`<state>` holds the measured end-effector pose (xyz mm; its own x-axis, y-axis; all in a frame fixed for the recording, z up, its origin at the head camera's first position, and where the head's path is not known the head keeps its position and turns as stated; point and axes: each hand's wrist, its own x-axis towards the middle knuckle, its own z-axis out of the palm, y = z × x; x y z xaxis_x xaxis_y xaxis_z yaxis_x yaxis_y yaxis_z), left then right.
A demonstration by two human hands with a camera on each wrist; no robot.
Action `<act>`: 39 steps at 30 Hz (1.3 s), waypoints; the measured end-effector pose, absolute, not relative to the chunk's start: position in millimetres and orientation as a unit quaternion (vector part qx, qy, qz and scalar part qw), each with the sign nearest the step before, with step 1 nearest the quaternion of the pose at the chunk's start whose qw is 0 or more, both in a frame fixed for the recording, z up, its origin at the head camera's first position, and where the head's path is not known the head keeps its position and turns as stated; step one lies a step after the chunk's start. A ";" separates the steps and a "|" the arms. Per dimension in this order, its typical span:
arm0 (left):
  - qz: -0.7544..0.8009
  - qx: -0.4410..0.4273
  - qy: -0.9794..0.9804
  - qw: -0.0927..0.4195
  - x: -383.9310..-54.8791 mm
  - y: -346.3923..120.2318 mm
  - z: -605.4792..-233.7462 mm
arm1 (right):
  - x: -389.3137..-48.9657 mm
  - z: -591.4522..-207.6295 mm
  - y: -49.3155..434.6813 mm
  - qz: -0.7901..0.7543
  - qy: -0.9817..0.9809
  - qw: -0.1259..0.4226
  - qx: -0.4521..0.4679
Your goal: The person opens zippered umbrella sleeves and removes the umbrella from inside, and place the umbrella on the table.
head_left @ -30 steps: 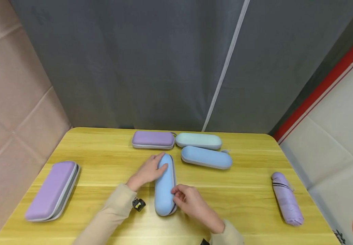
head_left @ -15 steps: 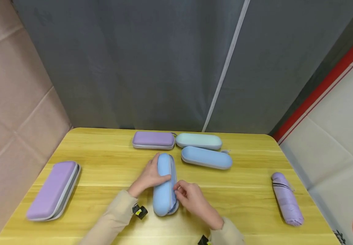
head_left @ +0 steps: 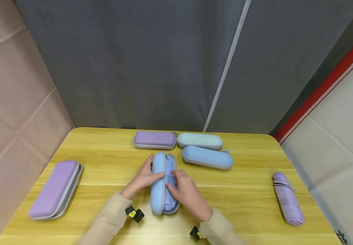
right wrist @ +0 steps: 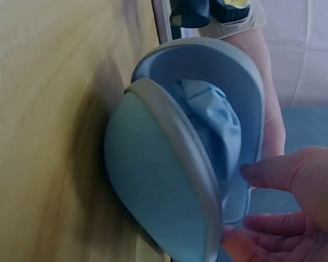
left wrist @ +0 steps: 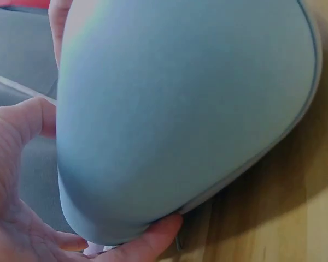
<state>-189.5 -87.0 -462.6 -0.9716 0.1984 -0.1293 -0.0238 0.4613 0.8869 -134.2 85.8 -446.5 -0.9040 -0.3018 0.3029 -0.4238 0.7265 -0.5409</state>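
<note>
A light-blue zippered hard case (head_left: 157, 187), long with rounded ends, stands unzipped at the table's front middle. Its two halves are parted like a shell, and folded blue fabric (right wrist: 216, 123) shows inside. My left hand (head_left: 142, 178) grips the left half, thumb across its edge and fingers round the far end. In the left wrist view, the case's smooth outer shell (left wrist: 186, 103) fills most of the picture. At the opening, my right hand (head_left: 188, 192) reaches in from the right. Its thumb (right wrist: 273, 172) points between the halves, while its fingers lie by the rim.
Behind lie a purple case (head_left: 154, 139), a mint case (head_left: 199, 140) and another blue case (head_left: 207, 157). At the left is a larger purple case (head_left: 55, 190), and at the right a folded lilac umbrella (head_left: 288, 199). A grey curtain (head_left: 133, 68) hangs beyond the table.
The blue case has gone from nearly closed to gaping, its left half tipped leftward and the fabric inside exposed. My right hand has moved from the zipper edge up to the opening.
</note>
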 end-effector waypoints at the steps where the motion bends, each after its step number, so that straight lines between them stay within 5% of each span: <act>1: 0.524 0.049 0.843 0.110 -189.3 -88.0 -463.6 | -135.2 -447.0 84.0 0.308 -0.927 0.095 0.192; 21: 0.576 0.025 0.804 0.147 -182.7 -96.4 -463.0 | -148.1 -444.2 64.9 0.173 -0.973 0.052 0.145; 39: 0.616 0.008 0.775 0.141 -173.8 -89.4 -464.3 | -160.5 -450.2 73.8 0.318 -0.943 -0.056 0.081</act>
